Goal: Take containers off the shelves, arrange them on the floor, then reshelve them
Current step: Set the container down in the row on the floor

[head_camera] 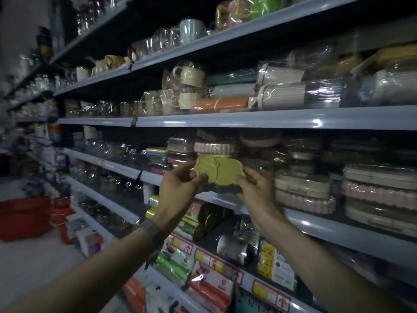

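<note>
A scalloped container with a yellow lid and green base (218, 171) is held between both hands in front of the middle shelf (316, 224). My left hand (180, 188) grips its left end, thumb on the lid. My right hand (255, 188) grips its right end from below and beside. The container tilts with its lid towards me, just in front of wrapped pink and dark scalloped containers (214, 147) stacked on the shelf behind it.
Stacked oval boxes in pink and cream (302, 190) sit on the same shelf to the right. Wrapped mugs (187, 75) and ribbed jars (282, 96) fill the shelf above. Cans and packets (203, 222) lie on the shelf below. Red tubs (24, 218) stand on the floor at the left.
</note>
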`<state>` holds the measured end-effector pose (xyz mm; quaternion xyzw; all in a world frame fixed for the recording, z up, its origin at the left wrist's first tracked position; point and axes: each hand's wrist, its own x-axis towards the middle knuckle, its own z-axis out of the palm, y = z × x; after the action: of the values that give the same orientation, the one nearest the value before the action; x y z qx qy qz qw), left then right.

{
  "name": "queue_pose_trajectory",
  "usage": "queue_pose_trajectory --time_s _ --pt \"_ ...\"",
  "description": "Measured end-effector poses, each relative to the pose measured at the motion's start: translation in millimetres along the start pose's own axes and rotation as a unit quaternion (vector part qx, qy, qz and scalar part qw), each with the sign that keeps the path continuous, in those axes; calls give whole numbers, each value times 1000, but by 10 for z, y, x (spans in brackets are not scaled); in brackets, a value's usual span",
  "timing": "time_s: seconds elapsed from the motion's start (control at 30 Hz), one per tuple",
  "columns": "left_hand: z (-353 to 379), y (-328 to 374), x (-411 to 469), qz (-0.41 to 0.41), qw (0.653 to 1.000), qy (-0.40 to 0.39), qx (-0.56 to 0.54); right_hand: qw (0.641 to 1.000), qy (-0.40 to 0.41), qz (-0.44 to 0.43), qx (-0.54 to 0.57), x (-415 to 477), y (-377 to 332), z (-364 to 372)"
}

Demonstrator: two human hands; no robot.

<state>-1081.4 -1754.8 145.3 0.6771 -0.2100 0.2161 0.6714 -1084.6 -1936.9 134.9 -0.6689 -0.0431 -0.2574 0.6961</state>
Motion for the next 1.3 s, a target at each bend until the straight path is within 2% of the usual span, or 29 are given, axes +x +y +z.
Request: queue_pose_trajectory --time_s 0.3,0.67,1.03,1.3 --pt "-742 -180 -423 -28 995 52 79 994 -88 51 37 -325 392 655" --pt "-1704 -1074 -1214 -167 974 140 68 975 -180 128 -12 -954 1316 1546" --pt "-2518 -2072 -2212 -331 905 262 47 934 -266 231 -62 -1772 2692 2454" --pt "-3133 -3048 -2897 -452 830 324 44 872 -344 312 -155 -2453 4038 2933"
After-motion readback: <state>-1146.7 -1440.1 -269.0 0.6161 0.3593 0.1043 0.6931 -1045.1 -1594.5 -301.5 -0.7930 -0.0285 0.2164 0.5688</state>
